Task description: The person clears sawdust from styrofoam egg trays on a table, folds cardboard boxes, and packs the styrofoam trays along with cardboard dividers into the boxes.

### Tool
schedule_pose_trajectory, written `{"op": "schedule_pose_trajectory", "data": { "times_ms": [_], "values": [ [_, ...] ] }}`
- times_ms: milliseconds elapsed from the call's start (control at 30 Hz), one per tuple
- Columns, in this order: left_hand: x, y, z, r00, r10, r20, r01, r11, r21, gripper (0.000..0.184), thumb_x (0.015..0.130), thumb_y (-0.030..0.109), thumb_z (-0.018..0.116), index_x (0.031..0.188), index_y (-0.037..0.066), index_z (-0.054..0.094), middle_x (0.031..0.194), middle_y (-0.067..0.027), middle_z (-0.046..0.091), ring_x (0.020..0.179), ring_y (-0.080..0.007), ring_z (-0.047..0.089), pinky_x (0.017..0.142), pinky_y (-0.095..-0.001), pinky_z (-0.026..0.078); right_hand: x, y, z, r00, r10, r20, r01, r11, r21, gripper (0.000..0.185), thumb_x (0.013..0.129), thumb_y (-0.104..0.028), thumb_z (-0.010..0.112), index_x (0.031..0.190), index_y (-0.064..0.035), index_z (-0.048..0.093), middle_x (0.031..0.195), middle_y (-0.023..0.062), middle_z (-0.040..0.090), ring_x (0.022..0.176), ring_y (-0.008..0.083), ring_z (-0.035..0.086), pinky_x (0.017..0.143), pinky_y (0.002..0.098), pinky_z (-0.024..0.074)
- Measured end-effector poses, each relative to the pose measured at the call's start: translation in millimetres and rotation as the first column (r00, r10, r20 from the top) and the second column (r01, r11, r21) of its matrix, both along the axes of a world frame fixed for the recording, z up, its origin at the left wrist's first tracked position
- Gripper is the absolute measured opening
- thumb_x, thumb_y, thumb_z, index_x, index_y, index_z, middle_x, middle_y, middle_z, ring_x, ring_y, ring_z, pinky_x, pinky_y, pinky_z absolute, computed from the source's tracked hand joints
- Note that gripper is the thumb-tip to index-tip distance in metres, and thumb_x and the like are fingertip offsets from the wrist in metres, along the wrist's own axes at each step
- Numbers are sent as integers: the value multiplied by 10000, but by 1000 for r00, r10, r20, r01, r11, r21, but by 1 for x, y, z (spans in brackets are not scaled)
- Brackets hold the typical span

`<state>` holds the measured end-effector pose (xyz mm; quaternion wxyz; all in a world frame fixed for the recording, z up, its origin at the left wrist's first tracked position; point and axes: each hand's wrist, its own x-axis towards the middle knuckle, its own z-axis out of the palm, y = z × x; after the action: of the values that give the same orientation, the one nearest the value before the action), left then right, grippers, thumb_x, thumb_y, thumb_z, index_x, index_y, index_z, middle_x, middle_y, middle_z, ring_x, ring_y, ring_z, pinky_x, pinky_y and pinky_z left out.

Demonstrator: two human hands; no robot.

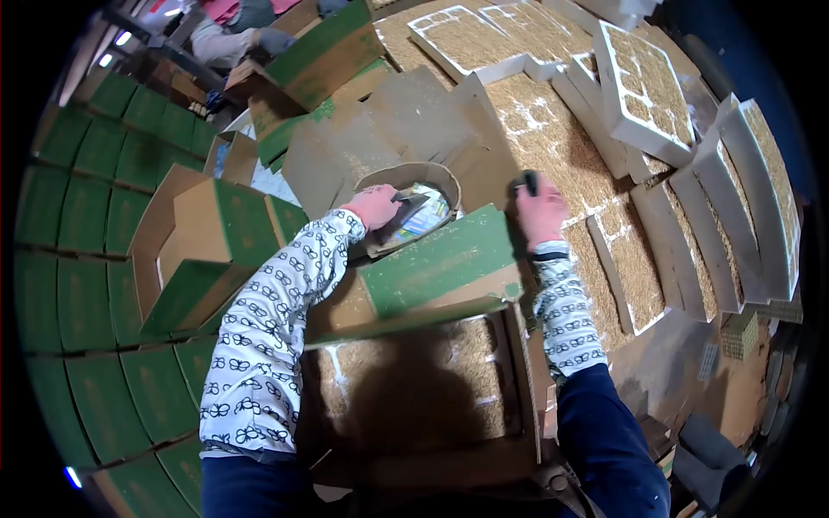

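Gloved in pink with dark fingertips, my left hand [376,207] is at the left rim of a round cardboard container [451,180] that holds papers [425,217]; its fingers are closed on something dark I cannot make out. My right hand [541,211], in the same kind of glove, is closed around a dark object [529,181] beside the raised flap of an open box. In front of me this green and brown box [440,268] stands open, with a straw-coloured, white-edged block [414,371] inside, partly in my shadow.
Green boxes [86,302] are stacked at the left, near an open green carton [194,224]. White-edged trays of straw-coloured material [643,91] lean and lie at the right. Another person's gloved hand [275,41] shows at the top left, behind an open box [328,60].
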<state>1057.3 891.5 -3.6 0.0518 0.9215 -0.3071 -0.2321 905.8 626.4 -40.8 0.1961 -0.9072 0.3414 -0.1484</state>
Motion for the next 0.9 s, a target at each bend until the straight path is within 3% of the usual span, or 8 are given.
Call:
{"op": "schedule_pose_trajectory", "data": {
  "times_ms": [300,467,500,600,700,800,867,900],
  "values": [
    [-30,55,112,979,-139,-149,129,989,-71,443,933,334,386,1280,68,461,1213,-198,524,1094,-358,497,953,-378,379,-46,-47,94,997,78,14,-75,988,-136,372,813,-336,604,1152,-186,574,995,80,652,947,269,604,817,380,471],
    [-114,77,224,978,-37,203,82,972,-218,358,878,277,490,1143,46,561,1097,-170,589,1065,-322,517,934,-370,395,-95,-8,178,939,187,290,-120,965,-235,321,808,-200,611,1124,-148,590,937,108,659,868,266,636,780,357,491],
    [-136,91,225,838,-158,522,384,851,-359,313,823,213,549,1089,53,589,1070,-141,603,1032,-312,533,920,-386,404,-106,4,197,827,265,496,-226,964,-137,356,777,-117,640,1130,-108,592,950,104,659,889,230,643,792,323,493],
    [-252,86,260,735,-455,503,448,882,143,371,748,266,615,1012,6,584,934,-129,588,934,-286,558,936,-385,389,-147,69,263,525,537,661,-582,793,-182,403,720,7,659,1112,-41,582,1006,120,610,864,233,617,758,303,494],
    [-292,139,171,595,-460,659,562,824,68,418,717,357,646,952,17,582,895,-100,569,922,-258,549,934,-372,369,-180,127,290,234,925,301,-788,361,-498,327,717,-164,625,1033,-83,599,975,119,594,834,264,585,712,325,488],
    [-317,166,228,985,-68,161,46,989,139,629,724,426,645,1177,17,493,1177,-165,516,1130,-270,477,1054,-413,266,-211,145,251,109,988,-106,-880,46,-473,251,666,-126,615,914,-164,609,869,18,531,749,173,533,636,299,459],
    [-333,205,217,784,112,610,-89,994,-67,676,714,296,698,1275,24,437,1251,-172,495,1171,-260,471,1060,-382,269,-221,138,231,50,971,-235,-996,30,-89,268,700,-135,623,968,-143,617,983,34,570,896,199,561,727,319,474],
    [-335,210,208,852,310,421,-151,917,-369,659,716,240,696,1276,14,432,1239,-172,503,1156,-263,481,1044,-372,290,-215,132,218,-36,956,-290,-992,0,123,280,707,-140,631,986,-133,619,1028,43,579,946,213,559,761,329,474]
  ]
}}
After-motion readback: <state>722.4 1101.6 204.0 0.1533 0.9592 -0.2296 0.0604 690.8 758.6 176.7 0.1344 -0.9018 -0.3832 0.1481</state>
